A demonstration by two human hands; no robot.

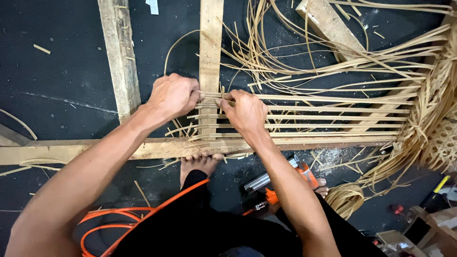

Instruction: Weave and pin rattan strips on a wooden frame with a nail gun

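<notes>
Two hands at the upright slat (210, 57): my left hand (173, 95) braces it while my right hand (245, 112), at three o'clock, pinches rattan strips (333, 116) closed, keeping them taut across the wooden frame (119, 62).

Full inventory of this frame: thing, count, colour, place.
wooden frame: one, pale wood, on the dark floor, upright slat at centre, rail along the bottom
rattan strips: many, tan, stretched across the frame, loose ends curling top and right
coiled strips: one bundle, tan, lower right
staple gun: one, orange and silver, floor by the right forearm
hose: one, orange, lower left
wood block: one, pale, top right
foot: bare, under the rail
left hand: grip on strips at the slat
right hand: pinching strips beside it
</notes>
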